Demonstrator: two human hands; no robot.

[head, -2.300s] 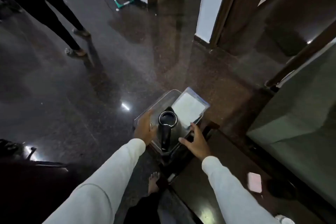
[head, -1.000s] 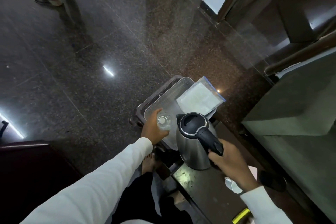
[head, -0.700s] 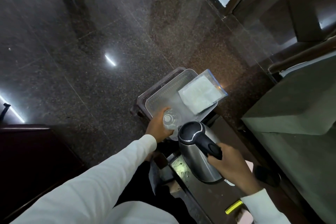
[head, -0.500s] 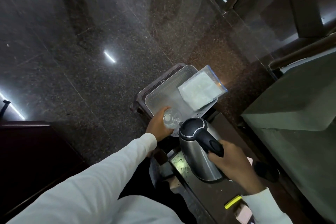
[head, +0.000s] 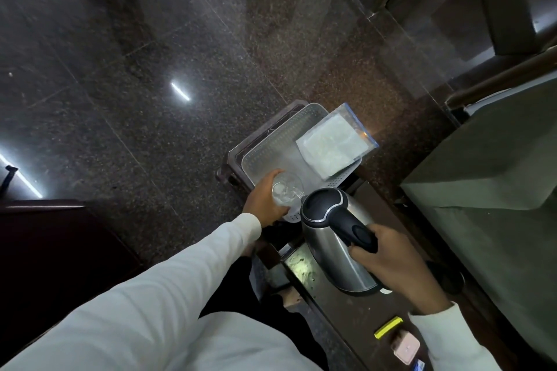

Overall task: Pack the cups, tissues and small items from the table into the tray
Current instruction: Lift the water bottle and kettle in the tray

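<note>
Left hand wrapped around a clear glass cup, held at the near end of the white perforated tray. Right hand clenched on the black handle of a steel kettle, spout tipped against the cup rim (thin stream running into the cup, liquid visible inside). Beyond the left-hand grip, a tissue pack in clear plastic lies tilted on the tray's far right edge, partly overhanging. Tray sits on a dark stool. Below the right-hand grip: dark glossy table, with a yellow strip and a small pink box near the right sleeve. Dark speckled granite floor, light reflections.
</note>
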